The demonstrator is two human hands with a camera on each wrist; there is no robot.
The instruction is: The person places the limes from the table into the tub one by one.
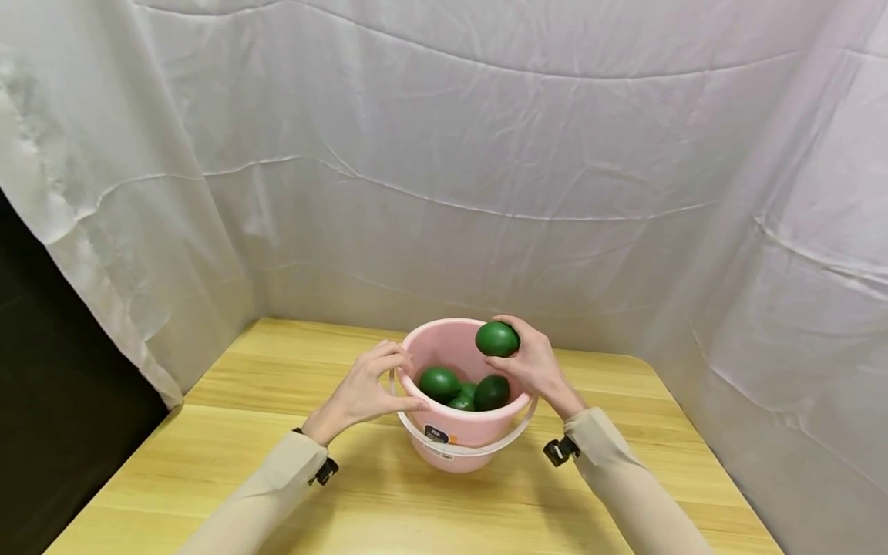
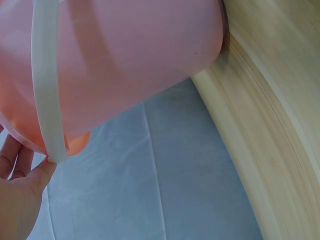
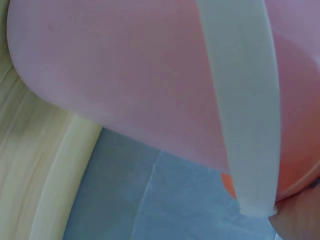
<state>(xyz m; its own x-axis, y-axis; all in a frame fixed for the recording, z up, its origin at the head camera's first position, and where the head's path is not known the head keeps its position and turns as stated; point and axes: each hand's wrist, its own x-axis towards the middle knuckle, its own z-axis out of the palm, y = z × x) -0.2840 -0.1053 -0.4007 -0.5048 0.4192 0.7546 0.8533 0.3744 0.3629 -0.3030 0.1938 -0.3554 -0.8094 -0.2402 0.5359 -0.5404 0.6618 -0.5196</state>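
A pink bucket [image 1: 479, 421] stands on the wooden table, its white handle [image 1: 486, 449] hanging down across the front. My left hand [image 1: 361, 389] holds the left side of the rim, with the thumb [image 2: 41, 174] close by the handle's end in the left wrist view. Over the right part of the opening, my right hand [image 1: 537, 368] grips a smooth green avocado [image 1: 496, 339] between thumb and fingers. Inside the bucket lie several more avocados, among them one at the left [image 1: 439, 384] and a darker one at the right [image 1: 492, 393].
The light wooden table [image 1: 375, 493] runs back to a white cloth curtain [image 1: 486, 154], which also hangs along both sides. A dark gap [image 1: 55, 385] shows beyond the table's left edge. Each wrist wears a black strap with a small device.
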